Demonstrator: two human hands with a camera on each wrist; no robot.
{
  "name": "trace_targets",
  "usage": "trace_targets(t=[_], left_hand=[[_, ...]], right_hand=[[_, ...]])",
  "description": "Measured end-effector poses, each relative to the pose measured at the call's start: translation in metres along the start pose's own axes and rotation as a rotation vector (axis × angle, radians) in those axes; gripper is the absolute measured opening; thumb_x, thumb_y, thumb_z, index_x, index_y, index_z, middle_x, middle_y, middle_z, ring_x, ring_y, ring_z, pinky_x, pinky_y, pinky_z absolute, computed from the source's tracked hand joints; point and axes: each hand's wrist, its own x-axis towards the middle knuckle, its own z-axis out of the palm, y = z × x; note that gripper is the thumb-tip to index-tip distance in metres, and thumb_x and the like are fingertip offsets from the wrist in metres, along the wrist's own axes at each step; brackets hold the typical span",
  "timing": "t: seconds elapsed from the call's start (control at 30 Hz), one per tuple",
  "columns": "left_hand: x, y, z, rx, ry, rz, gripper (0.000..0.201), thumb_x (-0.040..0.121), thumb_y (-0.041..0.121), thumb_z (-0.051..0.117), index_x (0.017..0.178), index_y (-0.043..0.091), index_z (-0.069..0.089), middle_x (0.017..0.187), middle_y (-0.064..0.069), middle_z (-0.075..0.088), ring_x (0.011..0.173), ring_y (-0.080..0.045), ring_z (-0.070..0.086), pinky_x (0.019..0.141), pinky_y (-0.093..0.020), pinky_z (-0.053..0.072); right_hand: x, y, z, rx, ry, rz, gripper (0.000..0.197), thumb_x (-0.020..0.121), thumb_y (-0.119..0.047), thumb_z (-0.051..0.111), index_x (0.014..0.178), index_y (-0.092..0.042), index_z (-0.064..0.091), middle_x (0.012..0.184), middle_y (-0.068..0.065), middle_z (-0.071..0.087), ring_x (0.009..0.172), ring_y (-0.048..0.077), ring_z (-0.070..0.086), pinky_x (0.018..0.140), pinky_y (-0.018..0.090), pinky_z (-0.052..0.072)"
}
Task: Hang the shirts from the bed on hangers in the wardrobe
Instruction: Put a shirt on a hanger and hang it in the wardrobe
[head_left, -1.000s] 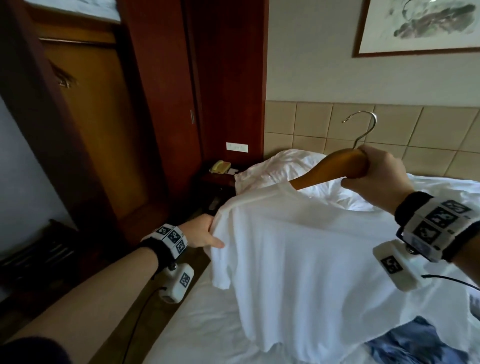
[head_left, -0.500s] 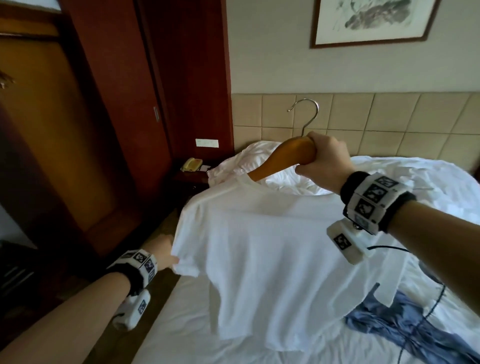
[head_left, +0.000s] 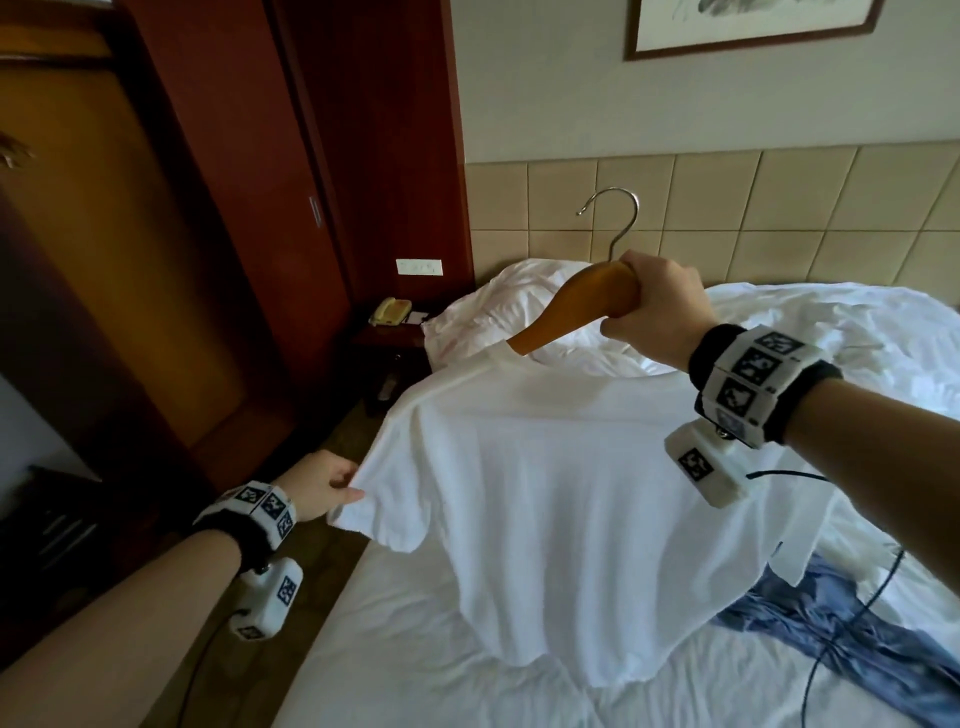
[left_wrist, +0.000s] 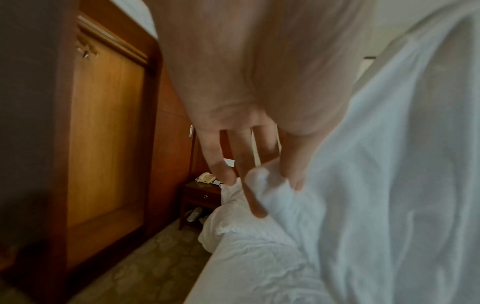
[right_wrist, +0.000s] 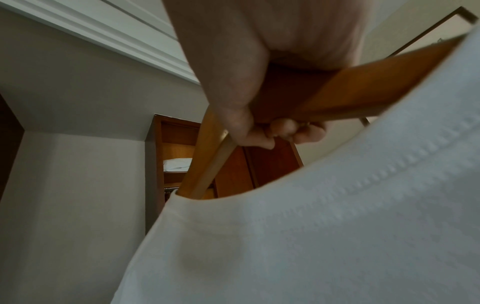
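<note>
In the middle of the head picture hangs the white shirt (head_left: 561, 499), already on the wooden hanger (head_left: 576, 306); your right hand (head_left: 654, 306) is curled tight round the top of the hanger, just under the metal hook (head_left: 613, 218); your left hand (head_left: 324, 483), at the lower left, pinches the edge of the shirt's sleeve between thumb and fingers, and the left wrist picture shows the fingers (left_wrist: 293, 164) bunching the white cloth; I think you are pulling the sleeve straight so the shirt sits well on the hanger; so the first part looks done for this shirt, but it is not in the wardrobe (head_left: 171, 260) yet; the wardrobe stands open at the left of the frame, and you have to carry the hanger over there and hook it on the rail; the right wrist picture shows a folded white thing on a shelf inside, and I cannot tell what else is in there; at the lower right of the head picture a blue shirt (head_left: 841, 623) lies crumpled on the bed (head_left: 415, 649), half under the white one; that one has no hanger, so it is left to do
</note>
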Motion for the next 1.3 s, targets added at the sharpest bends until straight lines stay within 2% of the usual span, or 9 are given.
trace_targets(t=[0.17, 0.27, 0.4, 0.5, 0.6, 0.7, 1.0, 1.17, 1.3], left_hand=[[-0.006, -0.002, -0.002, 0.232, 0.001, -0.111, 0.006, 0.088, 0.021, 0.07, 0.093, 0.02, 0.065, 0.087, 0.003, 0.067, 0.08, -0.011, 0.067, 0.075, -0.026, 0.054], [-0.009, 0.029, -0.014, 0.043, 0.092, 0.015, 0.052, 0.081, 0.007, 0.068, 0.12, 0.038, 0.051, 0.109, 0.011, 0.058, 0.104, -0.009, 0.056, 0.092, -0.03, 0.048], [-0.015, 0.112, -0.037, -0.21, 0.363, 0.289, 0.074, 0.082, 0.016, 0.07, 0.147, 0.031, 0.038, 0.132, 0.012, 0.05, 0.124, -0.005, 0.044, 0.104, -0.027, 0.035], [-0.015, 0.174, -0.039, -0.132, 0.554, 0.458, 0.07, 0.081, 0.035, 0.077, 0.143, 0.027, 0.045, 0.124, 0.012, 0.056, 0.117, -0.003, 0.049, 0.097, -0.022, 0.039], [-0.014, 0.215, -0.03, -0.018, 0.779, 0.492, 0.056, 0.081, 0.04, 0.076, 0.129, 0.02, 0.058, 0.111, 0.004, 0.066, 0.101, -0.016, 0.061, 0.088, -0.033, 0.05], [-0.019, 0.238, -0.026, -0.025, 0.967, 0.386, 0.041, 0.085, 0.038, 0.071, 0.119, 0.019, 0.058, 0.095, 0.001, 0.069, 0.082, -0.024, 0.066, 0.073, -0.036, 0.052], [-0.067, 0.199, -0.043, -0.008, 0.965, -0.017, 0.033, 0.084, 0.027, 0.067, 0.113, 0.022, 0.051, 0.091, -0.005, 0.069, 0.086, -0.033, 0.067, 0.072, -0.04, 0.052], [-0.12, 0.131, -0.083, -0.064, 1.043, -0.189, 0.023, 0.079, 0.029, 0.071, 0.094, 0.024, 0.055, 0.076, 0.002, 0.064, 0.075, -0.025, 0.066, 0.074, -0.042, 0.056], [-0.18, 0.065, -0.12, -0.109, 1.13, -0.3, 0.023, 0.077, 0.028, 0.072, 0.092, 0.025, 0.054, 0.076, 0.006, 0.061, 0.076, -0.024, 0.063, 0.076, -0.04, 0.054]], right_hand=[[-0.002, 0.001, -0.004, 0.002, 0.005, 0.009, 0.032, 0.069, -0.002, 0.074, 0.098, -0.009, 0.063, 0.082, 0.006, 0.061, 0.083, 0.028, 0.054, 0.066, 0.031, 0.04], [-0.002, 0.0, -0.003, 0.002, -0.007, 0.007, 0.032, 0.069, -0.004, 0.074, 0.098, -0.011, 0.062, 0.081, 0.004, 0.06, 0.082, 0.027, 0.053, 0.067, 0.031, 0.04], [-0.003, -0.008, 0.005, 0.006, -0.025, 0.018, 0.031, 0.07, -0.006, 0.072, 0.086, -0.024, 0.052, 0.071, -0.011, 0.051, 0.075, 0.021, 0.049, 0.061, 0.026, 0.034], [-0.003, -0.021, 0.01, 0.03, -0.055, -0.02, 0.033, 0.069, -0.005, 0.073, 0.085, -0.023, 0.05, 0.071, -0.009, 0.051, 0.074, 0.02, 0.05, 0.053, 0.021, 0.029], [-0.002, -0.036, 0.01, 0.053, -0.079, -0.086, 0.034, 0.07, -0.008, 0.074, 0.093, -0.024, 0.055, 0.081, -0.007, 0.055, 0.081, 0.018, 0.052, 0.056, 0.019, 0.03], [-0.004, -0.051, 0.014, 0.079, -0.126, -0.135, 0.036, 0.073, -0.01, 0.073, 0.106, -0.017, 0.06, 0.088, -0.005, 0.058, 0.082, 0.016, 0.049, 0.057, 0.017, 0.03], [-0.023, -0.102, 0.063, 0.164, -0.328, -0.359, 0.04, 0.081, -0.019, 0.074, 0.115, -0.013, 0.054, 0.091, -0.003, 0.055, 0.08, 0.015, 0.048, 0.067, 0.022, 0.032], [-0.042, -0.139, 0.095, 0.118, -0.505, -0.472, 0.021, 0.085, -0.032, 0.069, 0.086, -0.014, 0.059, 0.078, 0.0, 0.062, 0.073, 0.021, 0.059, 0.059, 0.029, 0.041], [-0.069, -0.195, 0.111, 0.055, -0.579, -0.639, 0.027, 0.091, -0.047, 0.06, 0.074, -0.032, 0.046, 0.081, -0.001, 0.058, 0.077, 0.022, 0.06, 0.069, 0.037, 0.05]])
